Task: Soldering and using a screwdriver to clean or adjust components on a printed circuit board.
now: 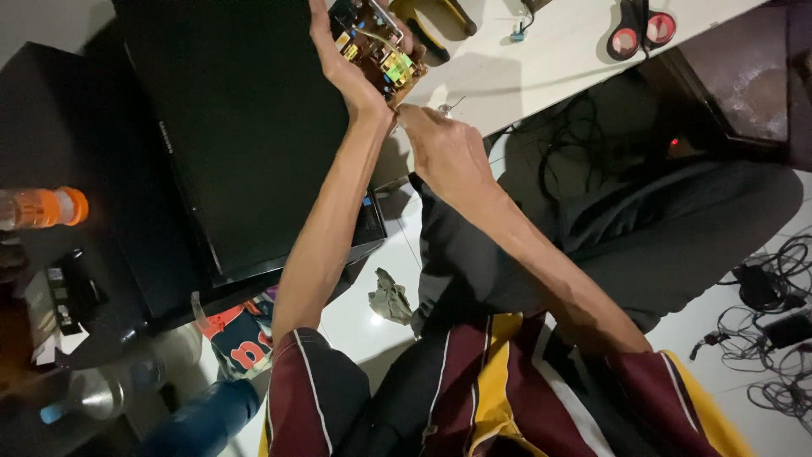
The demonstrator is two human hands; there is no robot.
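Left hand [342, 63] grips brown circuit board [378, 51] along its edge, fingers wrapped, board raised over black flat monitor [237, 127] lying on white table [541, 59]. Right hand [444, 148] just below board, fingertips pinched at its lower corner, perhaps on thin wire; too small to tell. Red-handled scissors [640, 27] farther along table. Yellow-black tool [431, 25] just beyond board. Orange-capped bottle [42, 207] far left. Black cables [774, 330] on floor at right.
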